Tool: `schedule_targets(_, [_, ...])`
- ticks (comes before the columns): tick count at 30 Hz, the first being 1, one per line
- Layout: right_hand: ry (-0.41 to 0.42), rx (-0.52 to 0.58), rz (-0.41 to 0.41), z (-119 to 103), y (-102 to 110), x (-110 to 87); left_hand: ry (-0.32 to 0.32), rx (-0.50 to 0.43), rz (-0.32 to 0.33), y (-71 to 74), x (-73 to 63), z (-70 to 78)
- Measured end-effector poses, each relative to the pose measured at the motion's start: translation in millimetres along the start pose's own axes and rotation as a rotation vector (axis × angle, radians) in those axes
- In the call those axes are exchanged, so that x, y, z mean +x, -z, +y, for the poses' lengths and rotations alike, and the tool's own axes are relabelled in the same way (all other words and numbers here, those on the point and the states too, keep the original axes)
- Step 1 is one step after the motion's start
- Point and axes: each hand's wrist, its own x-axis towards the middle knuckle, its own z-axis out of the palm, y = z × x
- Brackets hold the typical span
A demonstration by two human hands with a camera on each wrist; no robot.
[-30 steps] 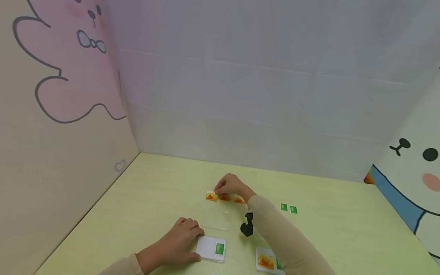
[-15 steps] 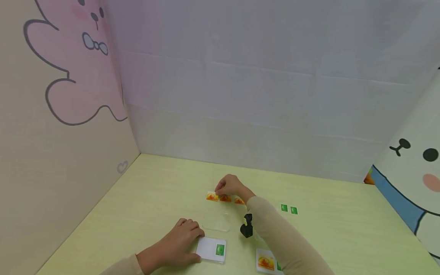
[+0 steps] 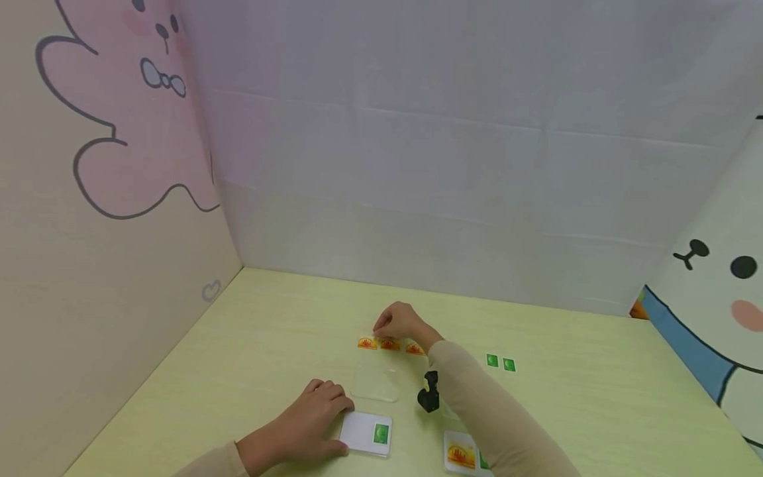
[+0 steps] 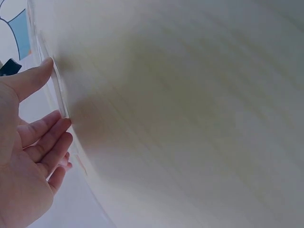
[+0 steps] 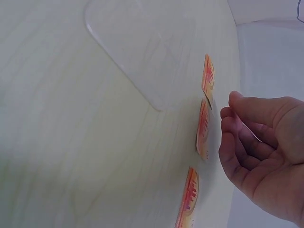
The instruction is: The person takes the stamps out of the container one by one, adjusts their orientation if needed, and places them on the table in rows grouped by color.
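Observation:
A white rounded card with a green picture piece on its right side lies at front centre. My left hand holds its left edge, thumb near the front corner and fingers at the back; the left wrist view shows the edge between thumb and fingertips. Farther back, several small orange picture cards stand in a row. My right hand reaches over them, thumb and forefinger pinching at the top right corner of the leftmost orange card. The middle orange card and right orange card lie flat.
A clear rounded plate lies between the row and the white card. Two green pieces lie to the right. Another white card bearing an orange and a green piece is partly hidden by my right sleeve. Walls enclose the table.
The leftmost orange card looks more foreshortened under my right fingertips. Both hands otherwise stay nearly in place; the view shifts slightly.

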Motion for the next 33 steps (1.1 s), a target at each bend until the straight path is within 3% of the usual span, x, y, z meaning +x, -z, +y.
schedule_targets(17, [0.002, -0.017, -0.054, 4, 11, -13.6, -0.042, 0.024, 0.057, -3.5, 2.0, -0.8])
schedule_targets(33, [0.118, 0.028, -0.111, 1, 14, -33.1, -0.033, 0.027, 0.048, -2.7, 2.3, -1.1])
